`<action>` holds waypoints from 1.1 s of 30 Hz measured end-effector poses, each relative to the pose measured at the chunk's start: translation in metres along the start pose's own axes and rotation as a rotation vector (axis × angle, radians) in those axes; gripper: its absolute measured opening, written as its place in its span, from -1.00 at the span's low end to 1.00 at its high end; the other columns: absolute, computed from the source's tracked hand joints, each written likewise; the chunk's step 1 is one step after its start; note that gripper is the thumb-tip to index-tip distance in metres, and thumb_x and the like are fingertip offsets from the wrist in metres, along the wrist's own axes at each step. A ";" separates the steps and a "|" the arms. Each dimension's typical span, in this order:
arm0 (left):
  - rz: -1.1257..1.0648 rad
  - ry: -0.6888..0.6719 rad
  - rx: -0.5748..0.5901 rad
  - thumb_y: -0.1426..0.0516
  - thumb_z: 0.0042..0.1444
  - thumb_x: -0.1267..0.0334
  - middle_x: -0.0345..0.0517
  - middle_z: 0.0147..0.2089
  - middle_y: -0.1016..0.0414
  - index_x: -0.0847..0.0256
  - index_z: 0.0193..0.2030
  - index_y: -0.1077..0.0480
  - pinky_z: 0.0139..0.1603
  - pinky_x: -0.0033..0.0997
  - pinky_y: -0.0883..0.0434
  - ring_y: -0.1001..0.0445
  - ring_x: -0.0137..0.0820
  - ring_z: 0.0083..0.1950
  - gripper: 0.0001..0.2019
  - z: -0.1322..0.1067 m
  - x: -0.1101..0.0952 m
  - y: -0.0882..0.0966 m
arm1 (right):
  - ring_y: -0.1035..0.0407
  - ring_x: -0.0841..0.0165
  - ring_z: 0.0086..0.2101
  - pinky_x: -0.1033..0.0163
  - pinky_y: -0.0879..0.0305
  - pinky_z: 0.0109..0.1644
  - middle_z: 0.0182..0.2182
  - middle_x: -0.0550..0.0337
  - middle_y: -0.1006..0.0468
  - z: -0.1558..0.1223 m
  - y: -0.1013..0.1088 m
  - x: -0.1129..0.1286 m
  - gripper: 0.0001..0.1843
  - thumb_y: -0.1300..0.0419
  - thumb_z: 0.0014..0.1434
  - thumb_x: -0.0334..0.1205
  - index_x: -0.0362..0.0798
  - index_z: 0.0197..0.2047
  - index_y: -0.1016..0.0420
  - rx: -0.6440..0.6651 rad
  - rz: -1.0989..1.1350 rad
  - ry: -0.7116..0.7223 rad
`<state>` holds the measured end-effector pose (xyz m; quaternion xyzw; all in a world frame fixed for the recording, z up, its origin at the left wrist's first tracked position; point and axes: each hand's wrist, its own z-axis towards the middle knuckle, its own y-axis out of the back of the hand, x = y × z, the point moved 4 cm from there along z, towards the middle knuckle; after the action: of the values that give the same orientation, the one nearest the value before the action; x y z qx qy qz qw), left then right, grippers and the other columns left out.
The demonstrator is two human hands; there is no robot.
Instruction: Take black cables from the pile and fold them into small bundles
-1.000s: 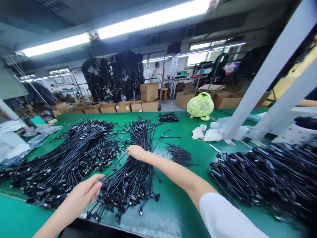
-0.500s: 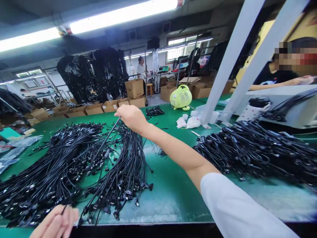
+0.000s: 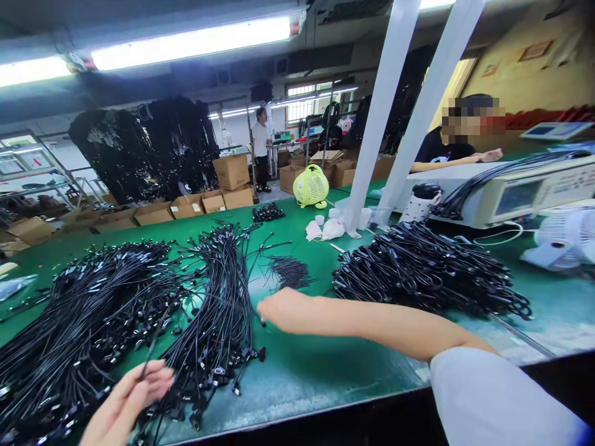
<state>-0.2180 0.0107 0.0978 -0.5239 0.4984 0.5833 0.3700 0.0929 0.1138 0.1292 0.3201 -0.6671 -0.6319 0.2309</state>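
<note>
My left hand [image 3: 134, 390] is at the lower left, thumb and fingers closed around a thin black cable [image 3: 152, 348] that rises past the fingertips. Beside it lies a bundle of black cables [image 3: 216, 303] with connectors at both ends. A larger pile of similar cables [image 3: 100, 303] spreads farther left. Over the green table [image 3: 316, 365], my right hand [image 3: 288, 310] is just right of the middle bundle. Its back faces me and its fingers are mostly hidden, so what it may hold cannot be made out. Short dark strands [image 3: 289, 271] lie just beyond it.
Another cable heap [image 3: 418, 266] lies on the right, below two white posts [image 3: 376, 111]. A green fan [image 3: 311, 186] stands at the back, a white fan [image 3: 564, 238] at the far right. Past a boxy instrument [image 3: 515, 192] sits a person [image 3: 449, 145]. Cardboard boxes [image 3: 155, 212] line the far edge.
My right hand has come down and nearer from above the far end of the middle bundle, where it held a cable. My left hand has risen slightly rightward. The view has turned right.
</note>
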 end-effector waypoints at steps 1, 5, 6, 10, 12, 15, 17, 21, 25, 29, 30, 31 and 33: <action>0.089 -0.088 0.035 -0.27 -0.05 -0.07 -0.08 -0.12 -0.60 0.04 -0.07 -0.54 0.10 -0.10 -0.46 -0.53 -0.09 0.00 -0.59 -0.001 -0.005 -0.024 | -0.46 0.35 -0.42 0.32 -0.06 -0.50 -0.36 0.15 -0.57 -0.008 -0.004 0.015 -0.92 -0.17 0.20 -0.35 -0.08 -0.22 -0.47 0.055 0.064 0.075; 0.244 -0.239 0.292 -0.15 0.12 -0.06 0.03 -0.04 -0.55 0.07 0.00 -0.50 0.20 -0.15 -0.35 -0.47 -0.11 0.06 -0.61 -0.011 -0.010 -0.121 | -0.47 0.32 -0.33 0.30 -0.05 -0.47 -0.29 0.08 -0.59 -0.022 0.008 0.047 -0.74 -0.03 0.36 -0.17 -0.10 -0.20 -0.48 -0.011 0.240 0.195; 0.241 -0.214 0.360 -0.12 0.14 -0.06 0.02 -0.15 -0.55 0.07 -0.01 -0.50 0.08 -0.19 -0.41 -0.50 -0.15 -0.07 -0.62 -0.013 -0.009 -0.137 | -0.46 0.33 -0.33 0.30 -0.04 -0.47 -0.30 0.09 -0.58 -0.022 0.012 0.045 -0.73 -0.03 0.36 -0.14 -0.10 -0.22 -0.48 -0.056 0.273 0.184; -0.036 0.041 0.595 -0.14 0.15 -0.10 -0.26 -0.59 -0.18 0.21 -0.24 -0.48 -0.43 -0.44 -0.32 -0.17 -0.46 -0.52 -0.62 -0.018 -0.008 -0.154 | -0.41 0.39 -0.35 0.35 -0.09 -0.40 -0.37 0.22 -0.55 -0.022 0.011 0.013 -0.76 -0.19 0.27 -0.05 -0.06 -0.27 -0.49 -0.132 0.481 0.116; -0.322 0.219 0.620 -0.20 0.11 -0.06 -0.36 -0.60 0.03 0.27 -0.38 -0.44 -0.55 -0.55 -0.20 0.02 -0.58 -0.58 -0.63 -0.016 -0.011 -0.137 | -0.40 0.39 -0.31 0.36 -0.16 -0.32 -0.33 0.22 -0.56 -0.025 0.002 -0.010 -0.81 -0.21 0.25 -0.10 -0.06 -0.24 -0.50 -0.152 0.593 0.119; -0.754 0.345 0.430 -0.21 0.15 0.18 -0.38 -0.58 0.05 0.27 -0.34 -0.43 -0.64 -0.68 -0.15 0.07 -0.65 -0.63 -0.81 -0.008 -0.017 -0.094 | -0.41 0.38 -0.26 0.33 -0.23 -0.22 -0.23 0.19 -0.57 -0.031 -0.016 -0.038 -0.82 -0.11 0.32 -0.23 -0.07 -0.15 -0.51 -0.194 0.739 0.093; -0.998 0.284 0.273 -0.15 0.16 0.40 -0.37 -0.57 -0.08 0.26 -0.10 -0.43 -0.64 -0.75 -0.22 -0.06 -0.66 -0.63 -0.83 -0.001 -0.021 -0.069 | -0.43 0.36 -0.22 0.29 -0.27 -0.16 -0.18 0.15 -0.58 -0.034 -0.029 -0.047 -0.74 0.00 0.37 -0.24 -0.08 -0.09 -0.51 -0.251 0.789 0.021; -1.168 0.146 0.153 -0.07 0.07 0.57 -0.26 -0.42 -0.34 0.33 0.35 -0.13 -0.48 -0.75 -0.42 -0.35 -0.63 -0.48 -0.35 0.007 -0.028 -0.053 | -0.46 0.30 -0.15 0.25 -0.29 -0.12 -0.12 0.08 -0.59 -0.033 -0.048 -0.035 -0.69 0.05 0.38 -0.25 -0.09 -0.01 -0.49 -0.303 0.596 -0.076; -1.193 0.128 0.112 -0.05 0.03 0.61 -0.14 -0.29 -0.44 0.36 0.39 -0.04 -0.31 -0.64 -0.53 -0.46 -0.55 -0.32 -0.27 0.011 -0.030 -0.052 | -0.47 0.33 -0.30 0.29 -0.21 -0.35 -0.24 0.11 -0.59 -0.032 -0.053 -0.019 -0.74 0.00 0.34 -0.32 -0.07 -0.05 -0.50 -0.271 0.360 -0.048; -1.288 0.160 0.131 -0.07 -0.02 0.66 -0.30 -0.45 -0.37 0.36 0.38 -0.05 -0.47 -0.74 -0.44 -0.36 -0.64 -0.50 -0.24 0.009 -0.023 -0.045 | -0.45 0.38 -0.32 0.34 -0.16 -0.38 -0.28 0.13 -0.58 -0.041 -0.046 -0.031 -0.74 0.00 0.33 -0.36 -0.07 -0.05 -0.50 -0.384 0.316 -0.088; -1.271 0.183 0.122 -0.08 -0.01 0.66 -0.33 -0.49 -0.33 0.34 0.36 -0.08 -0.51 -0.75 -0.41 -0.33 -0.65 -0.54 -0.26 0.008 -0.020 -0.043 | -0.45 0.39 -0.32 0.34 -0.16 -0.38 -0.29 0.13 -0.58 -0.044 -0.045 -0.036 -0.74 0.00 0.33 -0.35 -0.07 -0.06 -0.50 -0.405 0.310 -0.106; -1.232 0.209 0.109 -0.10 0.00 0.64 -0.35 -0.52 -0.30 0.32 0.34 -0.13 -0.55 -0.75 -0.38 -0.30 -0.65 -0.57 -0.29 0.006 -0.016 -0.041 | -0.45 0.39 -0.33 0.35 -0.15 -0.38 -0.30 0.14 -0.58 -0.046 -0.044 -0.039 -0.74 0.01 0.34 -0.34 -0.06 -0.06 -0.50 -0.420 0.305 -0.117; -1.125 0.237 0.076 -0.15 -0.01 0.57 -0.35 -0.54 -0.24 0.29 0.29 -0.21 -0.62 -0.72 -0.33 -0.24 -0.64 -0.60 -0.35 0.004 -0.008 -0.036 | -0.44 0.40 -0.33 0.35 -0.15 -0.38 -0.31 0.15 -0.58 -0.050 -0.042 -0.044 -0.73 0.02 0.35 -0.33 -0.05 -0.06 -0.50 -0.433 0.297 -0.126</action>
<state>-0.1830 0.0235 0.0985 -0.7564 0.2019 0.2157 0.5835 0.1643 0.1107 0.0965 0.1221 -0.5690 -0.7377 0.3422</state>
